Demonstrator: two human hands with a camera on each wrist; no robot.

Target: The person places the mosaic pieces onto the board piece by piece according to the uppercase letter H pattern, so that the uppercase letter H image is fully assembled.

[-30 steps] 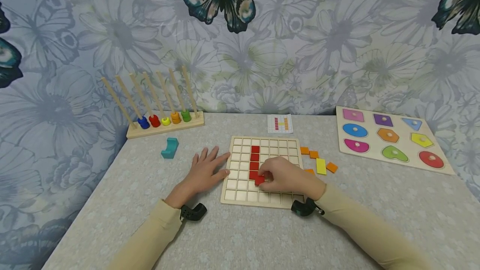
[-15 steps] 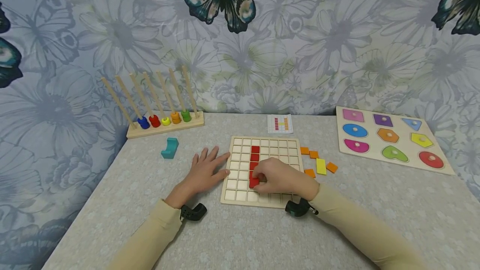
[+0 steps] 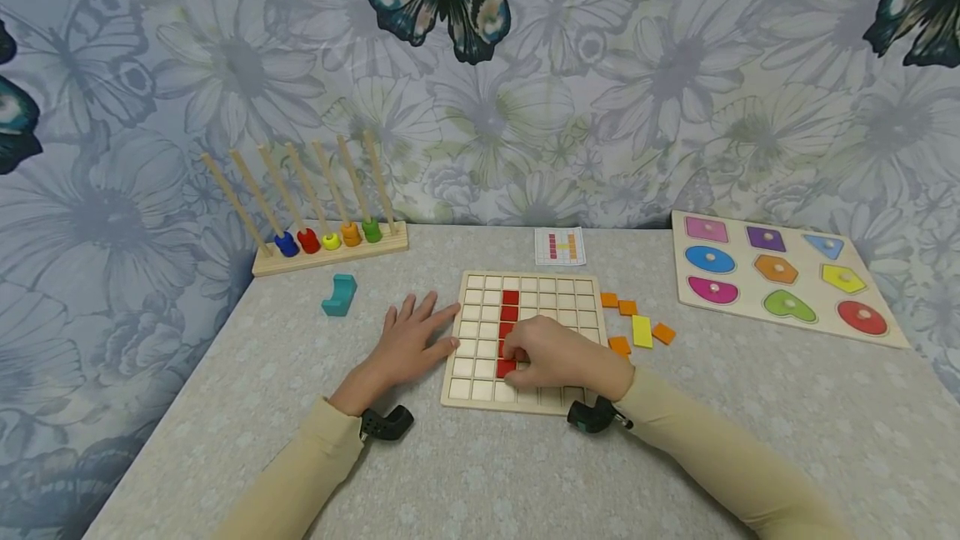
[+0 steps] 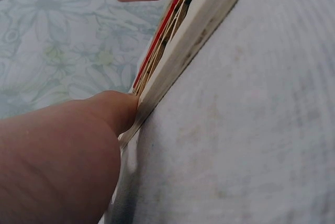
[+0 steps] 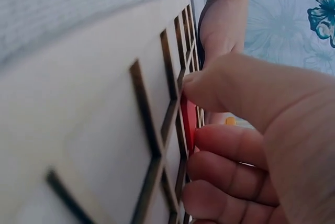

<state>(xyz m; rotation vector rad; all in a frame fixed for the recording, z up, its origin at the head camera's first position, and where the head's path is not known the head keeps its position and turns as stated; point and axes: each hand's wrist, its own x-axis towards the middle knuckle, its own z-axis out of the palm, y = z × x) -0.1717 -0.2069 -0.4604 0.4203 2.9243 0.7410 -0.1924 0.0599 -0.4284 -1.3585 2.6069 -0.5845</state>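
A wooden grid board (image 3: 461, 390) lies flat on the table, with a column of red square tiles (image 3: 510, 312) in its cells. My right hand (image 3: 562, 354) is over the board and pinches the lowest red tile (image 3: 506, 368) between thumb and forefinger. In the right wrist view that red tile (image 5: 189, 122) sits at the grid, the thumb at one edge and the forefinger at the other. My left hand (image 3: 403, 348) lies with fingers spread, its thumb and forefinger touching the board's left edge. The right hand covers part of the red column.
Several orange tiles (image 3: 663, 334) and a yellow tile (image 3: 642, 332) lie right of the board. A pattern card (image 3: 560, 247) is behind it. A peg stand with coloured rings (image 3: 330, 252) and a teal block (image 3: 341, 296) are left; a shape puzzle (image 3: 787, 277) is right.
My right hand has moved slightly left with the red tile, which has gone from lying askew to lining up under the column. The left hand has stayed put.
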